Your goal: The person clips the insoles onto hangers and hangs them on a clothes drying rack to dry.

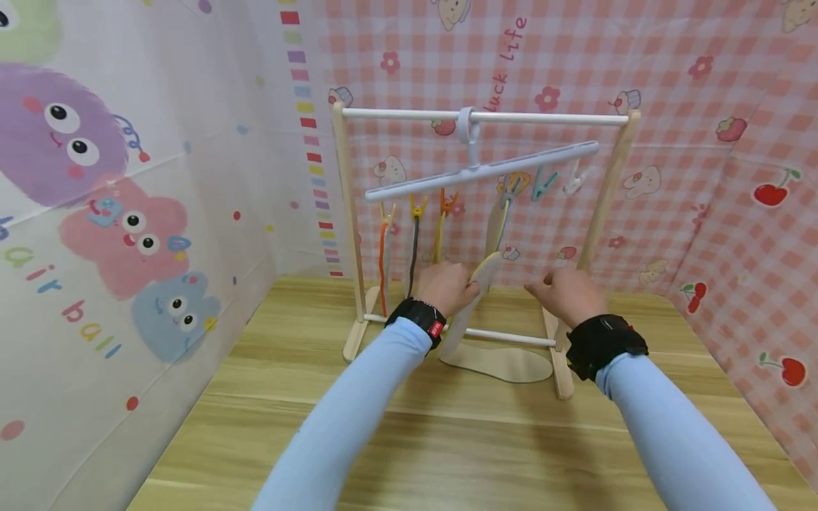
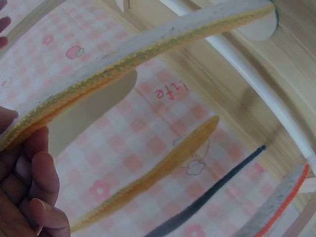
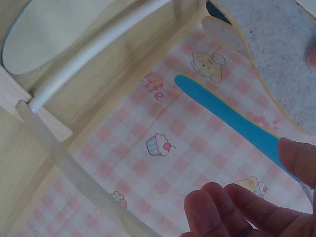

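My left hand [image 1: 447,286] grips a pale insole with a yellow edge [image 1: 483,273] in front of a small wooden drying rack [image 1: 348,213]. In the left wrist view that insole [image 2: 148,54] arches over my curled fingers [image 2: 34,187]. My right hand [image 1: 562,294] hovers to the right with loosely curled fingers [image 3: 247,212] and holds nothing. A blue-edged insole [image 3: 227,116] hangs just beyond its thumb, clipped to the tilted white hanger [image 1: 486,170]. Another insole [image 1: 511,363] lies flat on the table under the rack.
Orange, black and yellow strips [image 1: 415,241] hang from clips on the hanger's left half; a teal clip [image 1: 543,186] and a white clip [image 1: 575,181] hang bare on the right. The rack's lower white rod [image 1: 511,337] crosses near my wrists. Patterned cloth walls close in left, back and right.
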{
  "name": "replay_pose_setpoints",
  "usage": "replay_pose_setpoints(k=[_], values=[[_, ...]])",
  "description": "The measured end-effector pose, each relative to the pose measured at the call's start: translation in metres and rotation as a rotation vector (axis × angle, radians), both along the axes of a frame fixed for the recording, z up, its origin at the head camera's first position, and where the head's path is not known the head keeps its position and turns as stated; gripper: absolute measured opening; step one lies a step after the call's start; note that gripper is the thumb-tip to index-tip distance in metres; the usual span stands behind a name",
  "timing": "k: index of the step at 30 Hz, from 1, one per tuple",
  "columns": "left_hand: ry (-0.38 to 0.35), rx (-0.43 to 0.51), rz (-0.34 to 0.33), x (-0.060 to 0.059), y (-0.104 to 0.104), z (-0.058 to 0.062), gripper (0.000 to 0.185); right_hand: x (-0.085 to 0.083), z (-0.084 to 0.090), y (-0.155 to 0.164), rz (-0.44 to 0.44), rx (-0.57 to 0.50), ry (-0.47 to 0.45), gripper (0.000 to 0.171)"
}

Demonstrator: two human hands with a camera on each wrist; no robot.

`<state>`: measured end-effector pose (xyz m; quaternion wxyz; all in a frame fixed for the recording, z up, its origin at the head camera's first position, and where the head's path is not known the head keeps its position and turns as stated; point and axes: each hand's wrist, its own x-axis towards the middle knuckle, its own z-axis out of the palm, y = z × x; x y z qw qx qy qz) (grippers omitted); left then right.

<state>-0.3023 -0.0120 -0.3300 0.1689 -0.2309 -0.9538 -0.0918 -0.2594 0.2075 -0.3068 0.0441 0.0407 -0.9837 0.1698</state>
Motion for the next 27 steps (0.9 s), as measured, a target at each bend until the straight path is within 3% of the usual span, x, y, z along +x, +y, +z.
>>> replay_pose_setpoints(k=[13,21,27], values=[[0.073,-0.006,0.065,-0.001,0.025,0.003,0.047,-0.023,0.031,0.005,-0.028,0.025,0.087,0.057],[0.118,-0.04,0.12,-0.005,0.012,0.002,0.045,-0.036,0.056,0.003,-0.023,0.02,0.123,0.059],[0.087,-0.026,0.138,-0.007,0.006,0.004,0.041,-0.046,0.066,0.002,-0.044,0.016,0.124,0.064]])
